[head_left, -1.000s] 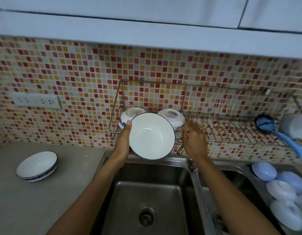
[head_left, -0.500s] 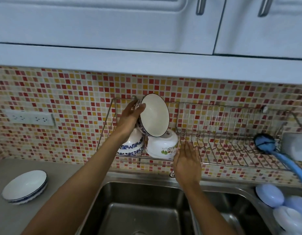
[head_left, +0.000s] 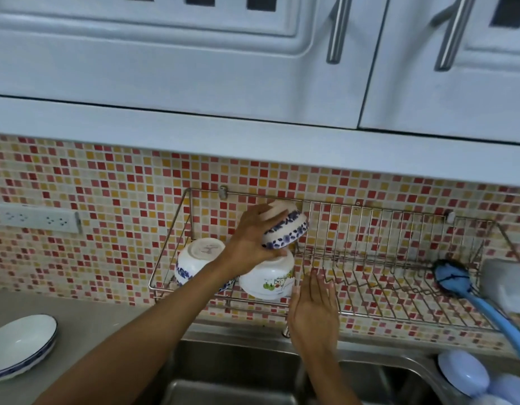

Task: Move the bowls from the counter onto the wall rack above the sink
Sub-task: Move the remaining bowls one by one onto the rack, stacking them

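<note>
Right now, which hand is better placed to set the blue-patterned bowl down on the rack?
The left hand. It already grips the blue-patterned bowl, upside down above the cartoon bowl on the wall rack. The right hand is open and empty, below the rack's front edge.

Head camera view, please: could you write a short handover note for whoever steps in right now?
Left hand: grips the blue-patterned bowl upside down, over the cartoon-print bowl on the wall rack.
Right hand: open, empty, beside the cartoon-print bowl.
Done: that bowl and a blue-flowered bowl sit inverted at the rack's left end.
Left: set down the held bowl, then fetch the stacked bowls on the counter.
</note>
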`<control>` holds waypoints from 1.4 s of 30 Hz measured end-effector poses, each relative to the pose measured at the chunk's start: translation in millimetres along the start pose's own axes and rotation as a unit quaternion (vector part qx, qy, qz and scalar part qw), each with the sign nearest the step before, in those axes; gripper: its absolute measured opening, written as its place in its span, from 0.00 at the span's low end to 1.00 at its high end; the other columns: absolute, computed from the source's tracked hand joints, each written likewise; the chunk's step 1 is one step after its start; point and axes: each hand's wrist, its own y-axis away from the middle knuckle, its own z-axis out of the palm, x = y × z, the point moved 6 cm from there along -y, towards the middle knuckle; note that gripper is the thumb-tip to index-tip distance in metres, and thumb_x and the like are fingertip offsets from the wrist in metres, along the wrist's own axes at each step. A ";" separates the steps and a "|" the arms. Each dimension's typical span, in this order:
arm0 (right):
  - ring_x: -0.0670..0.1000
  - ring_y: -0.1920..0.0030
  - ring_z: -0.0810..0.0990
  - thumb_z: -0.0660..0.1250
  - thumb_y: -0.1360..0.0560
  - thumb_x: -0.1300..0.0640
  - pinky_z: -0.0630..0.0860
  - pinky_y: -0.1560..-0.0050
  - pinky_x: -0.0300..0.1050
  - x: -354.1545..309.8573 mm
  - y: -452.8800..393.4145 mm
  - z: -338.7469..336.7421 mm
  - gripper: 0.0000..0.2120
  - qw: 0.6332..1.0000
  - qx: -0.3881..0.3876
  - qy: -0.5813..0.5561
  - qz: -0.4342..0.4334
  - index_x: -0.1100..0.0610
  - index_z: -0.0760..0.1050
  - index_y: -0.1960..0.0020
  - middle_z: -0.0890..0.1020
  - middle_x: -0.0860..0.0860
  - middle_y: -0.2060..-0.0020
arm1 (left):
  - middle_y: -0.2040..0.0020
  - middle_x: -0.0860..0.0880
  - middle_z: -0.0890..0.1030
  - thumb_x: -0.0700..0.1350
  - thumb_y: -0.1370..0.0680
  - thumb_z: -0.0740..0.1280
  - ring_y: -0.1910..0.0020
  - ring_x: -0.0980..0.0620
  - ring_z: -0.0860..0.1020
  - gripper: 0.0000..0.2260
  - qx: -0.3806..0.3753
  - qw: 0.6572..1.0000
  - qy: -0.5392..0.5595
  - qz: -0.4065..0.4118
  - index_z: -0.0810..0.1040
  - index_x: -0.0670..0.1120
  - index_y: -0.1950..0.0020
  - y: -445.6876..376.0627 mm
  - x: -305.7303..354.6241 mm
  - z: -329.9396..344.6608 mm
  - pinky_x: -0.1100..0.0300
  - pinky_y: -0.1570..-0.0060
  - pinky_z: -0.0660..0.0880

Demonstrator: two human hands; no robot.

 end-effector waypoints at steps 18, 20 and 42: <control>0.55 0.32 0.73 0.43 0.19 0.46 0.55 0.25 0.53 0.0 0.7 0.0 0.29 1.000 -0.002 0.014 0.010 0.62 0.73 0.33 0.77 0.58 0.36 | 0.24 0.46 0.60 0.47 0.31 0.75 0.25 0.42 0.58 0.37 -0.129 0.960 -0.228 0.095 0.62 0.56 0.26 45.5 -25.1 50.4 0.47 0.29 0.60; 0.55 0.33 0.74 0.44 0.19 0.47 0.57 0.26 0.53 -0.4 1.2 -1.8 0.29 1.000 0.001 0.018 0.008 0.62 0.74 0.34 0.78 0.58 0.37 | 0.24 0.45 0.61 0.46 0.30 0.75 0.25 0.42 0.58 0.36 -0.128 0.960 -0.229 0.099 0.62 0.56 0.26 47.6 -23.2 52.0 0.47 0.29 0.60; 0.55 0.32 0.73 0.44 0.19 0.48 0.59 0.27 0.54 -2.2 1.9 -7.5 0.28 1.000 0.031 -0.002 -0.005 0.62 0.73 0.33 0.77 0.58 0.36 | 0.24 0.50 0.56 0.67 0.29 0.64 0.26 0.45 0.57 0.32 -0.112 0.986 -0.020 -0.124 0.62 0.58 0.28 47.9 -71.0 58.9 0.44 0.27 0.58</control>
